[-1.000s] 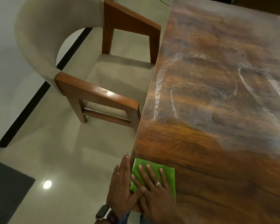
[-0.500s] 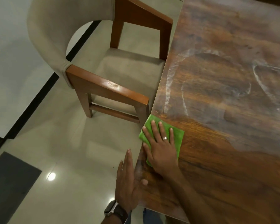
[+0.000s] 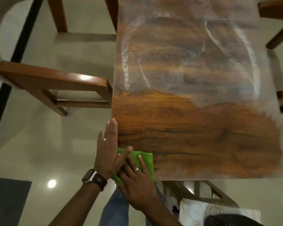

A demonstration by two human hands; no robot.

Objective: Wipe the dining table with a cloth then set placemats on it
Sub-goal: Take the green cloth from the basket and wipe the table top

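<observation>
Wiping counter's near left corner with cloth.
Right hand (image 3: 136, 181) fingers flat, pressing green cloth (image 3: 147, 160) on counter (image 3: 194, 136) corner; left hand (image 3: 108, 152) released, flat along left edge. Keep even pressure, overlap strokes toward the hazy far streaks; no placemats seen.

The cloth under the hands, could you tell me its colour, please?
Bright green cloth, seen in the head view.

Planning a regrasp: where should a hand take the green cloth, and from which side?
Take the green cloth at its far right corner, from above and the right. It lies folded flat at the near left corner of the table; the right hand presses its middle and the left hand covers its left edge, leaving only that corner exposed.
</observation>
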